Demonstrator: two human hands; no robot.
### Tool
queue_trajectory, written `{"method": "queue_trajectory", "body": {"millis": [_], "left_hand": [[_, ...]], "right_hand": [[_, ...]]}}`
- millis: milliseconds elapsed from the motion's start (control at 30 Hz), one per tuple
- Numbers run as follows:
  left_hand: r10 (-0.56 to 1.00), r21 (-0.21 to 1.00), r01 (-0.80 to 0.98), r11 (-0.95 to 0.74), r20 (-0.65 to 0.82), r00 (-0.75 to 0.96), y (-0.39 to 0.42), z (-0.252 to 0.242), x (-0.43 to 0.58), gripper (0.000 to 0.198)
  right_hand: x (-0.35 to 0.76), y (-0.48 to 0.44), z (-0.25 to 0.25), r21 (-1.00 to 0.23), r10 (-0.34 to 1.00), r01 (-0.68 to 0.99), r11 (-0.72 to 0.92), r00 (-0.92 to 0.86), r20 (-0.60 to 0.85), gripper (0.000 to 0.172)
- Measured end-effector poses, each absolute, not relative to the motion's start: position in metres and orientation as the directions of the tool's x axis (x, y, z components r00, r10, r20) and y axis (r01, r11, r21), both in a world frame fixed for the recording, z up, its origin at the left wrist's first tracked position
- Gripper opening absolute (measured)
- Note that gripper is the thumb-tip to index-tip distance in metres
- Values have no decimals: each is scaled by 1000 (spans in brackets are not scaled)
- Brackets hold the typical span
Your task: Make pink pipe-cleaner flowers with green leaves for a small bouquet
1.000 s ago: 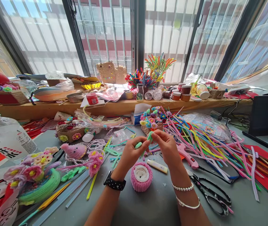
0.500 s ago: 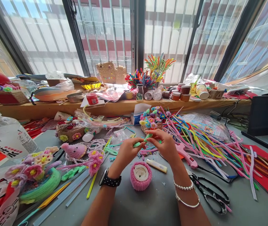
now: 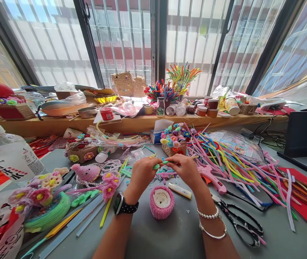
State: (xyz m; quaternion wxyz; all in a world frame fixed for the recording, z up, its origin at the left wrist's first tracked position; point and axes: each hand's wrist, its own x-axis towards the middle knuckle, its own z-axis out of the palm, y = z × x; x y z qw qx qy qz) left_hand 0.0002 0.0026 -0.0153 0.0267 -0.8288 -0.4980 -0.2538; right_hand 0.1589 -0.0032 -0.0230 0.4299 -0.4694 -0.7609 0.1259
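Note:
Between my two hands is a short light-green pipe cleaner (image 3: 165,162), bent or twisted, partly hidden by my fingers. My left hand (image 3: 143,175), with a black watch on the wrist, pinches its left end. The fingertips of my right hand (image 3: 185,168) are closed on the other end. Below them on the table stands a small round pink pot (image 3: 162,203) made of fuzzy pipe cleaner, with a white coiled filling. A whitish tube or stick (image 3: 179,190) lies just right of the pot, under my right hand.
Black-handled scissors (image 3: 243,223) and a pink glue gun (image 3: 213,180) lie at the right, before a heap of coloured pipe cleaners (image 3: 223,154). At the left are a pink plush cone (image 3: 85,172), clear glue sticks (image 3: 72,226) and a large bottle (image 3: 10,154). A flower basket (image 3: 173,147) stands behind my hands.
My hands have lowered slightly, and my right hand has turned so its back faces up more. Both still grip the green pipe cleaner, now held more level.

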Motion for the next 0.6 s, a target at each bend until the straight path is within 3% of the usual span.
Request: {"method": "queue_trajectory", "body": {"millis": [133, 333, 600], "left_hand": [[804, 164, 869, -466, 488, 339, 1, -15, 3, 18], [838, 190, 900, -392, 476, 265, 1, -15, 3, 20], [848, 92, 926, -365, 444, 290, 1, -19, 4, 30]], "right_hand": [[155, -2, -28, -543, 798, 656, 524, -154, 583, 13], [150, -2, -33, -515, 757, 681, 520, -89, 647, 13], [152, 7, -39, -437, 803, 756, 488, -193, 564, 15]]}}
